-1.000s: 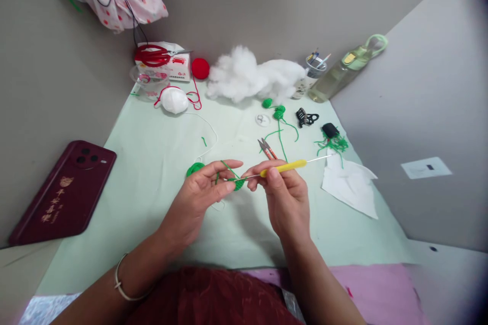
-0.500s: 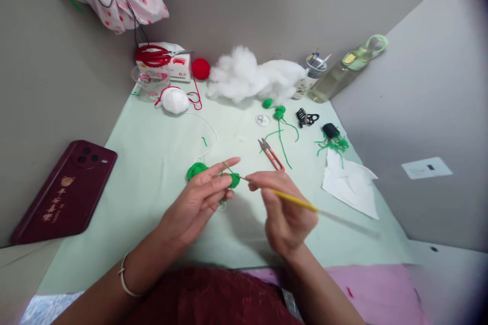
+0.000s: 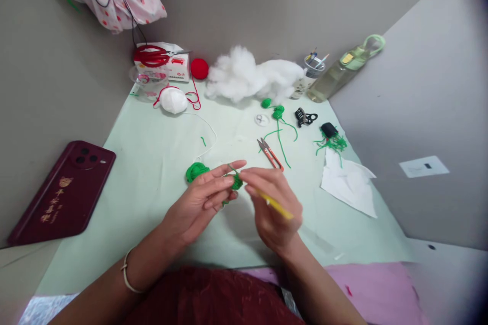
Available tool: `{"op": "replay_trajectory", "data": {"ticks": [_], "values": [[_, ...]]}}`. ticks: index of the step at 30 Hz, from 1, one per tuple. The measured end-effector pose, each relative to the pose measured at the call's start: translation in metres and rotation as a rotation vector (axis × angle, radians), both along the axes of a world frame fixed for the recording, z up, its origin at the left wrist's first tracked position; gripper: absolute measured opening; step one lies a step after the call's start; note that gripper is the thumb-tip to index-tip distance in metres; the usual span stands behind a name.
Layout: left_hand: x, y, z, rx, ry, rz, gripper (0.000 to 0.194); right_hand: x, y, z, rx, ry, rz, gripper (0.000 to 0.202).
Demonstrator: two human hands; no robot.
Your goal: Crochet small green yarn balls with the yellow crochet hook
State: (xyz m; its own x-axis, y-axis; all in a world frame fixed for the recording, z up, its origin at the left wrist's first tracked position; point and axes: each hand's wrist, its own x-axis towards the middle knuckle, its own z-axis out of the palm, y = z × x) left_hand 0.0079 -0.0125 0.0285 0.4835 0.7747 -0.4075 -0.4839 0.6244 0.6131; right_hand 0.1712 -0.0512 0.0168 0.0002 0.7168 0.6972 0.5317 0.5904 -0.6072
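Observation:
Between its thumb and fingers, my left hand (image 3: pixel 208 194) pinches a small green crochet piece (image 3: pixel 237 181), a green strand running over the raised index finger. My right hand (image 3: pixel 275 208) is closed around a crochet hook with a yellow handle (image 3: pixel 280 206); its fingertips are right beside the green piece, and the hook's tip is hidden there. Behind the left hand lies a ball of green yarn (image 3: pixel 196 171). Orange thread snips (image 3: pixel 273 156) rest beyond the right hand, near small green crocheted pieces (image 3: pixel 278 112) with loose tails.
White stuffing (image 3: pixel 247 76), a red yarn ball (image 3: pixel 200 68) and a white yarn ball (image 3: pixel 173 100) stand at the back. A dark red phone (image 3: pixel 63 190) lies left. On the right are a bottle (image 3: pixel 341 72), a black hair clip (image 3: pixel 305 117) and white paper (image 3: pixel 348 185).
My right hand has moved left, closer to the green piece and my left hand, bringing the hook with it. My left hand has barely shifted, still holding the piece.

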Motion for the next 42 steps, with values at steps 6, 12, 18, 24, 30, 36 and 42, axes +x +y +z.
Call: {"op": "replay_trajectory", "data": {"ticks": [6, 12, 18, 24, 30, 36, 42], "values": [[-0.003, 0.0, 0.0, 0.132, 0.099, 0.039, 0.031, 0.002, 0.01, 0.012, -0.336, 0.478, 0.155, 0.018], [-0.005, -0.003, -0.003, 0.284, 0.242, 0.014, 0.031, 0.006, 0.013, 0.007, -0.457, 0.627, 0.202, 0.017], [-0.007, -0.003, -0.002, 0.305, 0.303, 0.065, 0.028, 0.008, 0.008, 0.012, -0.391, 0.442, 0.143, 0.022], [-0.001, -0.009, -0.005, 0.337, 0.395, 0.2, 0.03, 0.0, 0.002, 0.008, 0.09, -0.24, 0.031, 0.023], [-0.001, -0.006, 0.004, 0.11, 0.107, 0.049, 0.043, -0.003, 0.0, 0.001, 0.074, -0.233, -0.048, 0.028], [-0.006, -0.001, 0.008, 0.073, 0.072, 0.029, 0.036, 0.001, 0.008, 0.012, -0.281, 0.483, 0.131, 0.022], [0.001, -0.006, 0.004, 0.214, 0.191, 0.1, 0.039, -0.004, 0.007, 0.008, -0.209, 0.226, 0.052, 0.022]]}}
